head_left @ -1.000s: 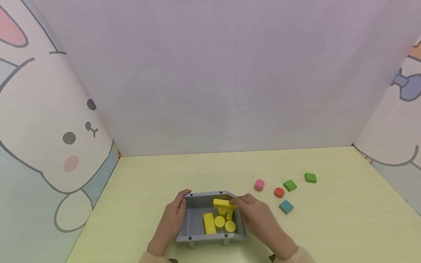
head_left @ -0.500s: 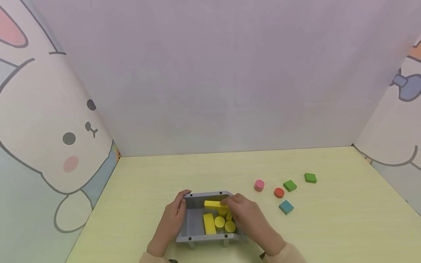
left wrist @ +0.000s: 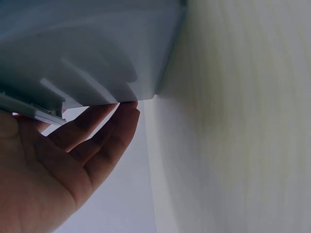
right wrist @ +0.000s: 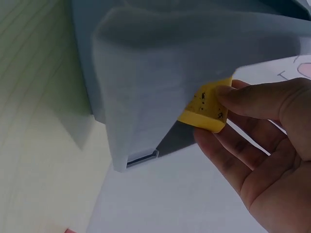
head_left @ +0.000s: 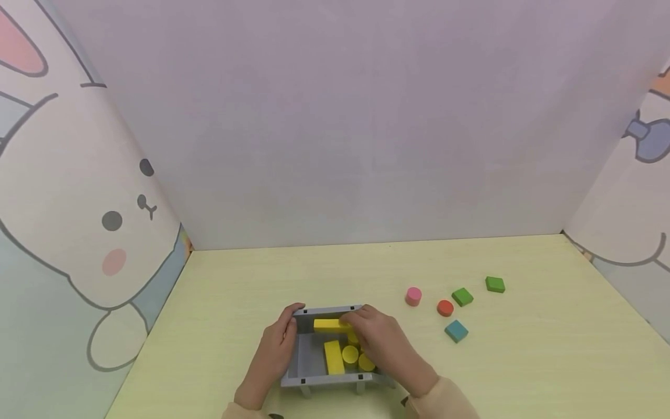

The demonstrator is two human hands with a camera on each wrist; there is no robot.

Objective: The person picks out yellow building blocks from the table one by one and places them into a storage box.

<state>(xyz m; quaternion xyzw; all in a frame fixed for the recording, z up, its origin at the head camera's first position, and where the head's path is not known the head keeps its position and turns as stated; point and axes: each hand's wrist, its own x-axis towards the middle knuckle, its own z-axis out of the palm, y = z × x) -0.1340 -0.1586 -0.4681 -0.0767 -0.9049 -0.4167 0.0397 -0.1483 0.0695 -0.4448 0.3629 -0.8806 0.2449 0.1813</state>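
Note:
A grey plastic storage bin [head_left: 312, 355] sits at the front of the table, its inside facing the head camera. My left hand [head_left: 274, 352] grips the bin's left edge; in the left wrist view its fingers [left wrist: 114, 141] lie against the outer wall. With thumb and fingers my right hand [head_left: 384, 346] pinches one end of a long yellow block [head_left: 330, 326], held level inside the bin near the back wall. Below it lie another yellow rectangular block [head_left: 334, 357] and several yellow cylinders [head_left: 350, 355], partly hidden by the right hand.
Right of the bin, on the pale table [head_left: 251, 279], lie a pink cylinder [head_left: 413, 297], a red disc [head_left: 445, 308], two green blocks [head_left: 463, 297] and a teal block [head_left: 456, 331]. A pale wall [head_left: 335, 174] stands behind the table, with printed panels at both sides.
My right hand has moved left over the bin, carrying the long yellow block toward the bin's left half. The left hand and the bin have stayed in place.

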